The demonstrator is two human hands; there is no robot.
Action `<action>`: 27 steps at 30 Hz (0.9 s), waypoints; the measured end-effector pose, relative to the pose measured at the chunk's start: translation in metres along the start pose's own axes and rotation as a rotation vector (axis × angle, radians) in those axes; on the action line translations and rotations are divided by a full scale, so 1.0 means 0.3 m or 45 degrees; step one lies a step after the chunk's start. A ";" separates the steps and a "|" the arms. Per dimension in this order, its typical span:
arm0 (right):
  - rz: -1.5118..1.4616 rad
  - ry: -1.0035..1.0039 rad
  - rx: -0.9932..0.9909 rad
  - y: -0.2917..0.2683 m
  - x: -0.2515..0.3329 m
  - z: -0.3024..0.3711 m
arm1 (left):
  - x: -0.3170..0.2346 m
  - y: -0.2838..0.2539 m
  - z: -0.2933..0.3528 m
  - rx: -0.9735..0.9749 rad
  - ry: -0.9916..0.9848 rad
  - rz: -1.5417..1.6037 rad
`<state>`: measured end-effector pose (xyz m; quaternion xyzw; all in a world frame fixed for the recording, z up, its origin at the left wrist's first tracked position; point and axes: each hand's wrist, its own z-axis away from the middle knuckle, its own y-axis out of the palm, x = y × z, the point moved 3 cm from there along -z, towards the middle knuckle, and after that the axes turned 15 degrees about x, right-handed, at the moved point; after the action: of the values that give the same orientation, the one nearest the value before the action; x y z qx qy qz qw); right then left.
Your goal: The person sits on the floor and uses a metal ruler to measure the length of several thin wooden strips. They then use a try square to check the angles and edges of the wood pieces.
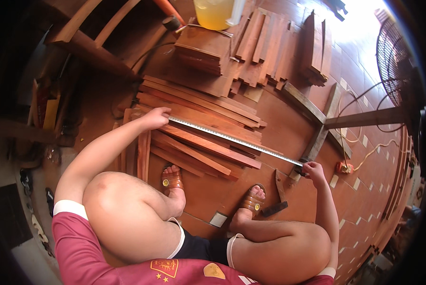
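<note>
Tiled floor (358, 199) in head view, planks (208, 115) on it. Left hand (156, 119) pinches one end of the tape measure (236, 141) stretched over them; right hand (313, 170) closed at its other end, past plank edges, wooden stand (323, 122) nearby.

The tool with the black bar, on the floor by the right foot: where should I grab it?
Probably across the black bar, coming from the right knee side: the bar looks chunkier than the blade, which points away from the knee.
</note>
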<state>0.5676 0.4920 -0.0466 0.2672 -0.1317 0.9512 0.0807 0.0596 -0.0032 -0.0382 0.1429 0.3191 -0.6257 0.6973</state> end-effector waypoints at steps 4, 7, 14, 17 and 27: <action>-0.011 -0.007 0.009 0.004 0.005 -0.003 | -0.024 0.008 0.023 -0.018 -0.028 -0.020; -0.011 -0.018 0.004 -0.006 -0.008 -0.007 | -0.054 0.017 0.032 0.001 -0.049 -0.042; -0.088 -0.112 -0.044 -0.002 0.040 0.000 | -0.039 0.000 0.032 -0.038 -0.060 -0.009; -0.131 -0.155 -0.004 -0.016 0.035 -0.016 | -0.020 -0.010 0.014 -0.070 -0.006 -0.021; -0.142 -0.153 -0.005 0.122 0.273 -0.069 | -0.131 -0.145 0.064 -0.370 -0.166 -0.704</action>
<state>0.4802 0.4702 -0.0280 0.3307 -0.1232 0.9271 0.1259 0.0223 0.0083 0.0095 -0.0908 0.3866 -0.7473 0.5328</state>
